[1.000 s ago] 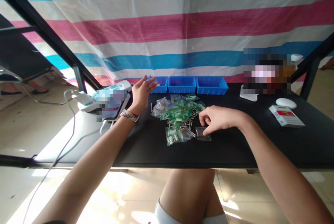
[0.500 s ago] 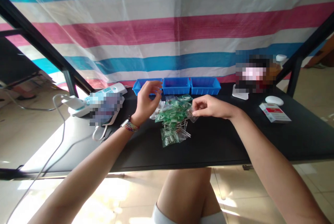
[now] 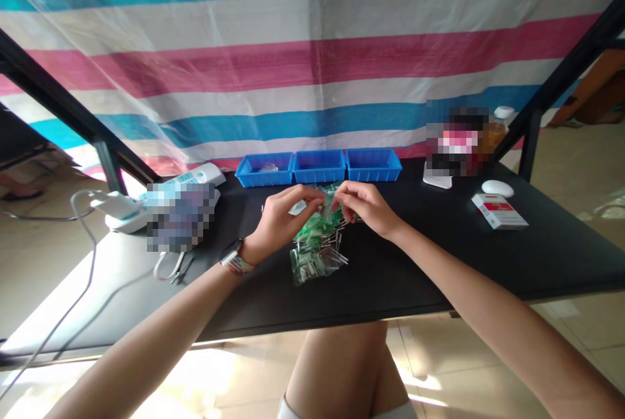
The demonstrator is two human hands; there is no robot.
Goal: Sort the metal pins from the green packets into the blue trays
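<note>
My left hand (image 3: 288,216) and my right hand (image 3: 370,207) are close together over a pile of small green plastic bags (image 3: 312,230). The fingers of both are pinched around a small clear plastic bag (image 3: 329,202), partly hidden by the fingertips. Thin silvery pins (image 3: 336,239) stick out from the pile. Nearer the front edge lies a green bag of metal pieces (image 3: 306,267), with a clear bag (image 3: 333,261) beside it. Behind the pile stand three blue bins: a left bin (image 3: 266,179) with something clear inside, a middle bin (image 3: 319,174) and a right bin (image 3: 375,173).
On the left of the black table (image 3: 390,289) are a power strip (image 3: 208,175), a charger (image 3: 116,205) and its cable (image 3: 92,256). A red-and-white box (image 3: 500,212), a white mouse-like object (image 3: 497,189) and a bottle (image 3: 500,125) stand on the right. A striped sheet (image 3: 244,74) hangs behind.
My left hand has come down from by the left bin to the pile. My right hand has brought the clear bag leftward to meet it. The view has shifted slightly.
</note>
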